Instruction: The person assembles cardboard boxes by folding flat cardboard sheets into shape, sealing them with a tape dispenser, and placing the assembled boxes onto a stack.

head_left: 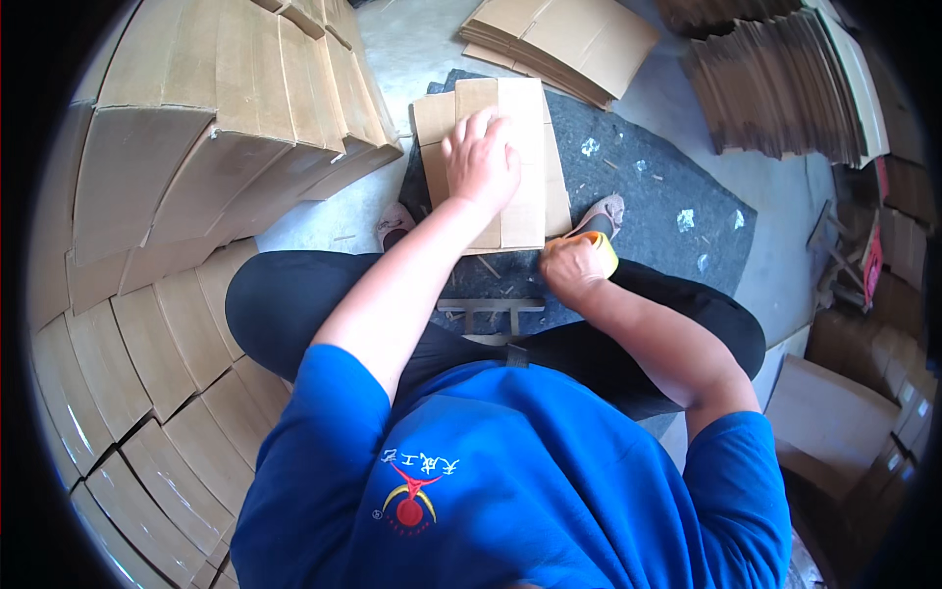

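Between my knees lies a folded brown cardboard box (523,187), with wider flat cardboard (429,133) showing on both sides beneath it. My left hand (481,162) rests on the box's upper face, fingers apart and slightly blurred, holding nothing. A paler strip runs lengthwise along the right part of that face; whether it is tape I cannot tell. At the box's near right corner, my right hand (572,267) is closed round a yellow roll of tape (602,253). The fingers' undersides and most of the roll are hidden.
Tall stacks of cardboard boxes (157,167) rise close on my left. Flat cardboard sheets (569,39) lie ahead, and a bundle of cardboard (775,88) stands far right. A dark mat (653,196) with scraps covers the floor. My shoes (601,211) flank the box.
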The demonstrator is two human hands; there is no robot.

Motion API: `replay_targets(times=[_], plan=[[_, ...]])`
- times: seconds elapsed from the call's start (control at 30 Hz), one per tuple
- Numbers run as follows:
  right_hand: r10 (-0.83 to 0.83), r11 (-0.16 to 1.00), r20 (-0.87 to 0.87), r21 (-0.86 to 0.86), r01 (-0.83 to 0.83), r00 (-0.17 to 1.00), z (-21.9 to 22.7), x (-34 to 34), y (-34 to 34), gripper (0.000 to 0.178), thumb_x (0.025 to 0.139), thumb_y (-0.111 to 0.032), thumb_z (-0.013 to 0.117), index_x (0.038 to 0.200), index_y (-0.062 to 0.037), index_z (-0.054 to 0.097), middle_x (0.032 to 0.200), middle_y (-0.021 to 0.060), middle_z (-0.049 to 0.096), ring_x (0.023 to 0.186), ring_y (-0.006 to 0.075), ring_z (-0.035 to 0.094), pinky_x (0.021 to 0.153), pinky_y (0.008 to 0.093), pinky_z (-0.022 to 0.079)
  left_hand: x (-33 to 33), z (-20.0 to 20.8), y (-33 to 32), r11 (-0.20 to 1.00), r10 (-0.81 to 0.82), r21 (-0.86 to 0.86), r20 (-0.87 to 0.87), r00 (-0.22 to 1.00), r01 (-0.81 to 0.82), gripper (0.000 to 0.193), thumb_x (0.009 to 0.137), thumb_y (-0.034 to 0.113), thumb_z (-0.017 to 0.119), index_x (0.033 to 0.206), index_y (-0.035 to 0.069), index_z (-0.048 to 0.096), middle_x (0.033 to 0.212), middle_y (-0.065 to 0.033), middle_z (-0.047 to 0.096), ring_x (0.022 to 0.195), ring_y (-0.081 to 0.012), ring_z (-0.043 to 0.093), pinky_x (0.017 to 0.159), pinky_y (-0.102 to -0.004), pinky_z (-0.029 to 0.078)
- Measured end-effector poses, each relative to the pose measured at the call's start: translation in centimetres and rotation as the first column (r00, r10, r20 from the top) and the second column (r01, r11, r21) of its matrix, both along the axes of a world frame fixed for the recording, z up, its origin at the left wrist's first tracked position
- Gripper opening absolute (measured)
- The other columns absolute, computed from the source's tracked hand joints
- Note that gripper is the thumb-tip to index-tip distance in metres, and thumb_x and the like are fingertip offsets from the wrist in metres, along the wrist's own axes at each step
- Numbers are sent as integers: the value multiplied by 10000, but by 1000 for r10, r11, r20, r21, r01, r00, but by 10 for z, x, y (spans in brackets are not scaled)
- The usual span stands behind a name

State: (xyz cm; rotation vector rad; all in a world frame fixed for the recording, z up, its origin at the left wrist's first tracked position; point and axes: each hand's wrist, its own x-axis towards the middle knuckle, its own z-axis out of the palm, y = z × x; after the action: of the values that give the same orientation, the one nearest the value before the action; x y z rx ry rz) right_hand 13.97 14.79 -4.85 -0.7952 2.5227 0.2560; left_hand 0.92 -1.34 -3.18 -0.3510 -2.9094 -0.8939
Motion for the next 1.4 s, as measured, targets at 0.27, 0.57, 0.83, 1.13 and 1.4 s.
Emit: replay_targets(times=[0.27,0.57,0.83,1.13,1.4], plan=[[-524,772,483,-80,631,702,21,-16,-35,385,843,-349,635,1056,-31,681,976,211,711,930,346,694,839,436,551,-103,-18,-21,958,39,-288,123,992,-2,481,916,381,520,1320,130,584,1343,-102,559,1316,-269,449,1182,-522,171],[-662,748,55,-8,664,747,39,-109,74,266,890,-195,536,1088,-84,672,1032,187,710,1006,350,678,872,448,538,-35,-53,-78,779,501,286,249,829,-558,375,805,385,759,856,27,660,895,-152,674,870,-317,656,806,-415,518],[-683,724,-134,3,690,718,65,-120,95,235,870,-229,582,1005,-92,716,1052,178,711,1016,355,678,868,443,540,-5,-88,-69,501,527,586,378,761,-637,245,875,255,737,860,26,650,704,-67,652,659,-161,606,639,-319,498],[-619,302,252,-798,522,743,185,-97,69,243,918,-153,684,1130,-36,693,881,38,678,821,85,590,786,247,502,4,-6,-63,468,377,686,414,829,-556,422,1004,406,503,1021,6,636,892,-116,656,814,-228,622,738,-352,498],[-418,222,398,-827,517,816,156,-85,46,287,914,-234,714,1156,-80,711,1008,32,706,928,107,620,851,271,511,22,66,-47,131,-492,767,600,631,-628,627,1036,571,307,1091,42,639,1000,-46,653,897,-147,599,790,-304,475]])
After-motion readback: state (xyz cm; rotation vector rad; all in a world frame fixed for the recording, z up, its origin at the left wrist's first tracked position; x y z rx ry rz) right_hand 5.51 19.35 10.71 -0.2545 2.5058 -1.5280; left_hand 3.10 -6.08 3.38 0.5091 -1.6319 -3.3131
